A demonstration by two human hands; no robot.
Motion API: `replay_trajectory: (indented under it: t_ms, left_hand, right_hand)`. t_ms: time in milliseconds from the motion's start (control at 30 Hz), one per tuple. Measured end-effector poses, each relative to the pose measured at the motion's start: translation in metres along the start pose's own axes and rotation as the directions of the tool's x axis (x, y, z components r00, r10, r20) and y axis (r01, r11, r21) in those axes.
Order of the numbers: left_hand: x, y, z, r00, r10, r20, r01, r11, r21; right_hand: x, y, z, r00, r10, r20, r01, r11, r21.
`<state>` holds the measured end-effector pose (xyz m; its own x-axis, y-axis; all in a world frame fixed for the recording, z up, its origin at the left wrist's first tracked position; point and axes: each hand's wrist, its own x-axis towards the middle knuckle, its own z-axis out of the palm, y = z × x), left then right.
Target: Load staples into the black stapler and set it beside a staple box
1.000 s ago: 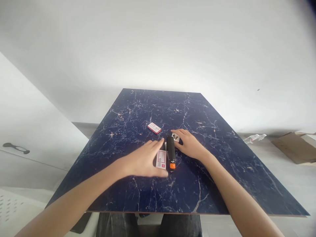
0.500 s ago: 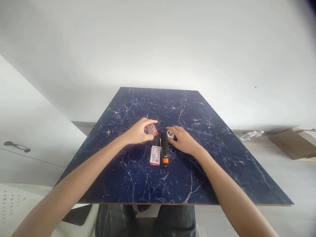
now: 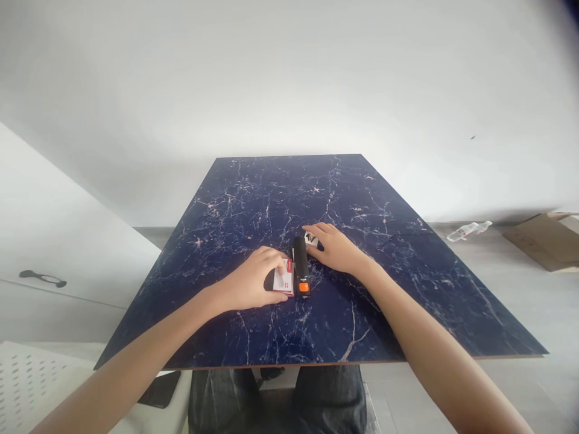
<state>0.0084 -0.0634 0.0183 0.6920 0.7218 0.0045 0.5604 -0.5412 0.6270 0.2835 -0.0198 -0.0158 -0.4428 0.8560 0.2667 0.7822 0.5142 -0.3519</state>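
The left hand [image 3: 251,282] has its grip closed about a red-and-white box [image 3: 285,284], thumb along the near edge and fingers over the far side and top, a hold that likely keeps the box square to its neighbour. That neighbour is a black tool [image 3: 300,263] with an orange end, lying lengthwise just to the box's right, so near that contact cannot be ruled out. Past the tool's far end, on its right, the right hand [image 3: 335,249] has a narrow grip around a small white box [image 3: 310,238] with a dark mark, thumb near and fingers beyond, apparently to steady it against the tool. All of this gathers in the middle of the dark blue surface [image 3: 253,205], probably because both arms meet there comfortably. Whether the red-and-white box rests on another cannot be told.
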Motion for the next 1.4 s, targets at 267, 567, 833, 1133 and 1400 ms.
replay_trajectory:
  t_ms: [267, 567, 833, 1133, 1400]
  left_hand:
    - [0.000, 0.010, 0.004, 0.994, -0.096, 0.043, 0.093, 0.994, 0.061]
    - [0.001, -0.002, 0.009, 0.989, -0.149, 0.007, 0.149, 0.989, 0.006]
    - [-0.004, -0.008, 0.013, 0.998, -0.050, -0.029, 0.051, 0.998, 0.030]
    - [-0.004, -0.030, -0.017, 0.871, -0.176, -0.459, 0.120, 0.981, -0.150]
    - [-0.002, -0.038, -0.011, 0.948, -0.159, -0.275, 0.116, 0.979, -0.167]
  right_hand:
    - [0.000, -0.001, -0.003, 1.000, 0.014, 0.026, -0.015, 1.000, 0.021]
    - [0.001, -0.004, -0.004, 1.000, 0.028, 0.009, -0.028, 0.999, 0.020]
    - [0.003, -0.006, -0.019, 0.968, 0.221, -0.117, -0.203, 0.968, 0.151]
    - [0.049, -0.069, -0.043, 0.999, 0.027, -0.032, -0.021, 0.985, 0.174]
    - [0.060, -0.067, -0.042, 0.966, -0.013, 0.260, -0.044, 0.976, 0.212]
